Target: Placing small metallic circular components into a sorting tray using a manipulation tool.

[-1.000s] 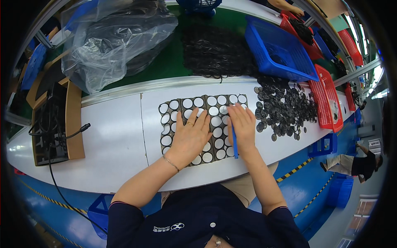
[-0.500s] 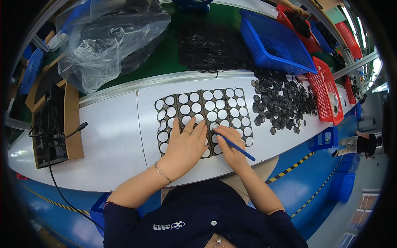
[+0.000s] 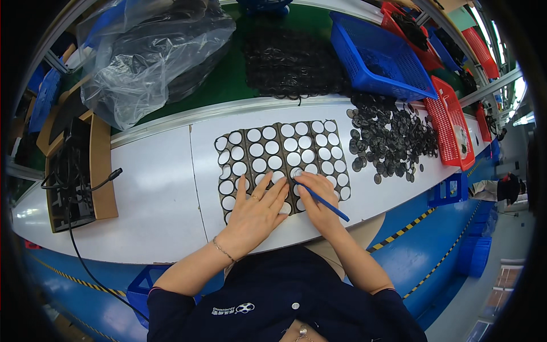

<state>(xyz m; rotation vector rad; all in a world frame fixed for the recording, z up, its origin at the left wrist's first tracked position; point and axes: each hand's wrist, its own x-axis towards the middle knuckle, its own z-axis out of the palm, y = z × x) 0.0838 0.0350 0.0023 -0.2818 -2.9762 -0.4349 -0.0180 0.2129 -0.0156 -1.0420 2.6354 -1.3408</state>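
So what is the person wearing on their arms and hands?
Both hands are bare, with no gloves. The left hand has a ring on one finger and a thin bracelet at the wrist. The right hand wears nothing. Dark navy sleeves are pushed up near the elbows.

Black tray (image 3: 273,149): flat rectangular grid of round cells, most filled with white discs, lying flat on the white counter (image 3: 154,188), long side roughly parallel to the counter edge, slightly skewed. Near edge and lower rows are covered by the hands, so the fill there can't be told. Blue pen-like tool (image 3: 322,202): thin straight stick, tilted, tip down on a cell near the tray's lower middle, tail pointing toward the counter's near edge on the right, past the tray's near edge.
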